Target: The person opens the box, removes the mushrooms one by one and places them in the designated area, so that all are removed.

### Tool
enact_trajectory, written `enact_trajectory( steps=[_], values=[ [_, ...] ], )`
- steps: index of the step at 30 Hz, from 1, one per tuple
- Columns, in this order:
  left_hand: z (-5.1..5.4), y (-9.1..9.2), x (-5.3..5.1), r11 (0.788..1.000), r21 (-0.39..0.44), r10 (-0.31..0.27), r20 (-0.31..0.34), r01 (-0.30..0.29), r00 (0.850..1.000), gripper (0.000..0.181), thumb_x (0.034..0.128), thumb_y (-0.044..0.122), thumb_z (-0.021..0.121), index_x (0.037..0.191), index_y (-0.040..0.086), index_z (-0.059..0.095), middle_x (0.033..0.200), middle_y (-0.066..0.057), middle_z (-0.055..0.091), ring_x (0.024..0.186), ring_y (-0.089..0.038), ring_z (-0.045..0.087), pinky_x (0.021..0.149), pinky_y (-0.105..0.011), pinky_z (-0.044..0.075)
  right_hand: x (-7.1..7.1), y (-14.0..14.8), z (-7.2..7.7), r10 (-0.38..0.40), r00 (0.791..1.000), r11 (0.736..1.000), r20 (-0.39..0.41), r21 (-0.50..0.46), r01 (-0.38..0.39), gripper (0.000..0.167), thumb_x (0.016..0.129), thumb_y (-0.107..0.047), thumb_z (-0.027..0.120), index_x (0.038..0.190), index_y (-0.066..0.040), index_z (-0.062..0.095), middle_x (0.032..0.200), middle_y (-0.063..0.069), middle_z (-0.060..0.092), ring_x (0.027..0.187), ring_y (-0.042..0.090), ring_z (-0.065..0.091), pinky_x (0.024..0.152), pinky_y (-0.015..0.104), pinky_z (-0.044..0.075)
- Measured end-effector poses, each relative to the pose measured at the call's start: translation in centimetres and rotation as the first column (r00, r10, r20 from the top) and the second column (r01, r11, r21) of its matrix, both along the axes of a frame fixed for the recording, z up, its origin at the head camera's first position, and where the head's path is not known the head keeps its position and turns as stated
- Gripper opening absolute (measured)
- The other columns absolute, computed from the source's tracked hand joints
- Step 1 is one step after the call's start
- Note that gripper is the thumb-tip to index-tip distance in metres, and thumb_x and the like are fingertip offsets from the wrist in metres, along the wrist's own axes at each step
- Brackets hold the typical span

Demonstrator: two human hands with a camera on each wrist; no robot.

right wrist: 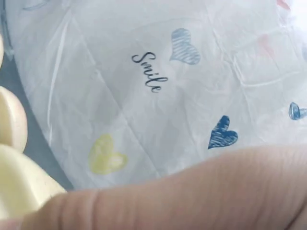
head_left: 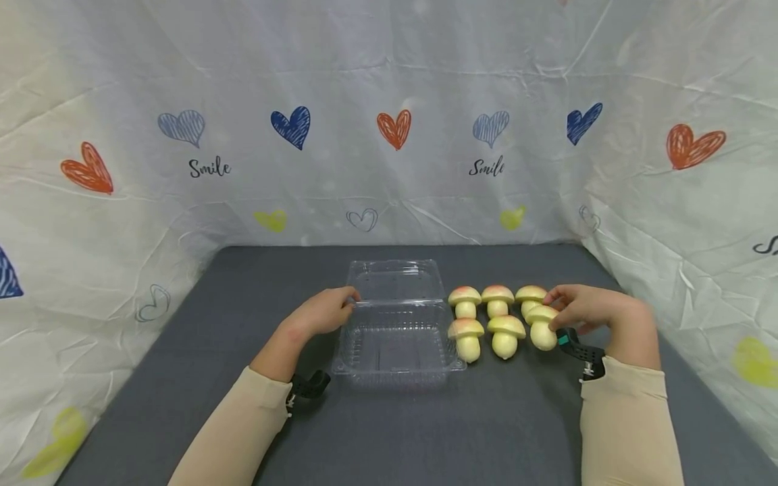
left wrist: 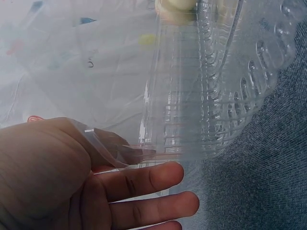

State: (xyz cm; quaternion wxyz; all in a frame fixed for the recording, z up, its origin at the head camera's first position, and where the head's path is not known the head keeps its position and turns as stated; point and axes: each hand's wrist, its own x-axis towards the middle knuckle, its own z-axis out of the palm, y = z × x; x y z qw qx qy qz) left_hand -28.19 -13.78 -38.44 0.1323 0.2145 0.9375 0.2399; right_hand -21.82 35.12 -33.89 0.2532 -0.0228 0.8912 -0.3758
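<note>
A clear plastic clamshell container lies with its lid tipped back. My left hand pinches its left edge near the hinge; in the left wrist view the thumb laps over the plastic and the other fingers extend below. To the right of the container, toy mushrooms with pale stems and yellowish, red-tinged caps stand in two rows. My right hand grips the front-right mushroom by its cap, thumb and fingers on its right side. The right wrist view shows only part of this mushroom.
Other mushrooms stand close together: a back-row one touches or nearly touches the held one, and a front-row one is against the container's right rim. The dark grey table ends at a white cloth backdrop with printed hearts.
</note>
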Motion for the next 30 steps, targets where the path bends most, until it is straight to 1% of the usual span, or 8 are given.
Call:
enact_trajectory(
  steps=[2, 3, 7, 11, 20, 25, 28, 30],
  values=[
    [0.0, -0.1, 0.0, 1.000, 0.003, 0.004, 0.005, -0.004, 1.000, 0.035, 0.1104, 0.014, 0.043, 0.142, 0.006, 0.056, 0.085, -0.005, 0.060, 0.053, -0.015, 0.040, 0.057, -0.035, 0.039, 0.0, -0.3, 0.0, -0.009, 1.000, 0.999, -0.002, 0.038, 0.009, 0.058, 0.092, -0.019, 0.077, 0.133, 0.004, 0.045, 0.124, 0.020, 0.052, 0.105, 0.028, 0.056, 0.083, 0.047, 0.054],
    [0.0, -0.1, 0.0, 1.000, 0.003, 0.006, 0.005, -0.006, 1.000, 0.035, 0.1105, 0.014, 0.043, 0.142, 0.006, 0.056, 0.086, -0.005, 0.060, 0.053, -0.015, 0.040, 0.057, -0.035, 0.039, 0.0, -0.4, 0.1, -0.015, 1.000, 0.999, -0.001, 0.048, 0.015, 0.055, 0.091, -0.018, 0.078, 0.130, 0.005, 0.045, 0.121, 0.019, 0.052, 0.104, 0.029, 0.055, 0.085, 0.048, 0.054],
    [0.0, -0.2, 0.0, 1.000, 0.007, 0.011, 0.003, -0.011, 1.000, 0.034, 0.1103, 0.014, 0.044, 0.141, 0.006, 0.057, 0.090, -0.005, 0.061, 0.054, -0.015, 0.041, 0.058, -0.036, 0.039, -0.2, -1.0, -0.1, -0.009, 1.000, 0.998, 0.001, 0.069, 0.009, 0.042, 0.092, -0.015, 0.075, 0.117, 0.003, 0.047, 0.099, 0.010, 0.050, 0.093, 0.026, 0.050, 0.083, 0.047, 0.052],
    [0.0, -0.3, 0.1, 1.000, 0.006, 0.012, 0.005, -0.012, 1.000, 0.034, 0.1101, 0.014, 0.044, 0.141, 0.006, 0.056, 0.092, -0.005, 0.061, 0.055, -0.015, 0.042, 0.058, -0.036, 0.040, -0.3, -1.5, -0.5, -0.011, 1.000, 0.997, 0.016, 0.082, 0.010, 0.031, 0.093, -0.012, 0.071, 0.109, 0.000, 0.047, 0.090, 0.006, 0.046, 0.084, 0.023, 0.049, 0.080, 0.045, 0.050],
    [0.0, -0.4, 0.4, 1.000, -0.001, 0.019, 0.009, -0.019, 1.000, 0.035, 0.1102, 0.014, 0.045, 0.142, 0.006, 0.057, 0.101, -0.007, 0.063, 0.057, -0.016, 0.044, 0.060, -0.036, 0.040, -0.7, -2.2, -1.0, -0.020, 1.000, 0.987, 0.023, 0.160, 0.016, 0.028, 0.086, -0.008, 0.068, 0.109, 0.000, 0.053, 0.082, 0.005, 0.051, 0.078, 0.023, 0.054, 0.077, 0.044, 0.053],
    [0.1, -0.4, 0.6, 1.000, -0.009, 0.025, 0.007, -0.025, 1.000, 0.034, 0.1098, 0.014, 0.046, 0.141, 0.006, 0.057, 0.106, -0.008, 0.064, 0.061, -0.017, 0.048, 0.061, -0.037, 0.041, -0.3, -2.3, -0.3, -0.040, 0.999, 0.985, 0.032, 0.171, 0.034, 0.027, 0.091, -0.013, 0.070, 0.109, -0.002, 0.054, 0.088, 0.007, 0.054, 0.082, 0.026, 0.057, 0.076, 0.045, 0.051],
    [0.2, -0.3, 0.7, 1.000, -0.016, 0.019, -0.005, -0.019, 1.000, 0.034, 0.1092, 0.014, 0.047, 0.141, 0.007, 0.058, 0.110, -0.009, 0.065, 0.065, -0.020, 0.052, 0.064, -0.038, 0.043, 0.5, -2.7, 0.9, -0.041, 0.999, 0.977, -0.007, 0.210, 0.042, 0.037, 0.091, -0.023, 0.075, 0.112, 0.000, 0.055, 0.100, 0.012, 0.058, 0.092, 0.032, 0.061, 0.078, 0.047, 0.050],
    [0.5, -0.2, 0.9, 0.999, -0.030, 0.015, -0.011, -0.015, 1.000, 0.035, 0.1091, 0.016, 0.048, 0.142, 0.007, 0.058, 0.116, -0.010, 0.066, 0.076, -0.021, 0.058, 0.069, -0.040, 0.046, 1.1, -3.4, 2.0, -0.024, 0.997, 0.966, -0.068, 0.256, 0.040, 0.051, 0.091, -0.033, 0.076, 0.119, 0.005, 0.055, 0.113, 0.019, 0.059, 0.103, 0.038, 0.060, 0.081, 0.050, 0.049]
  ],
)
